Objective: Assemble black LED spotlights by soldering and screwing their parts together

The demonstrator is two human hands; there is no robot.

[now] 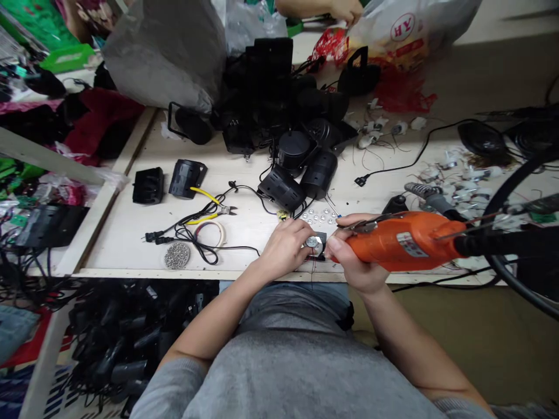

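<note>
My right hand (360, 270) is wrapped around an orange electric screwdriver (393, 240), its tip end pointing left and hidden by my fingers. My left hand (283, 249) bends over a small round white-and-silver motor (313, 244) set against a black plastic part (322, 238) near the bench's front edge. Its fingers press on this motor and steady it. Thin wires hang from the motor over the edge. Just beyond lie several small shiny round metal pieces (322, 217). Black cylindrical housings (282, 187) stand behind them.
Yellow-handled cutters (209, 203), a tape roll (222, 234), a dish of screws (177, 256) and black cords lie left. Several white motors (471, 183) and a soldering iron (430, 198) are right. A cable (493, 215) loops beside the screwdriver. Another person's hand (345, 9) shows at the back.
</note>
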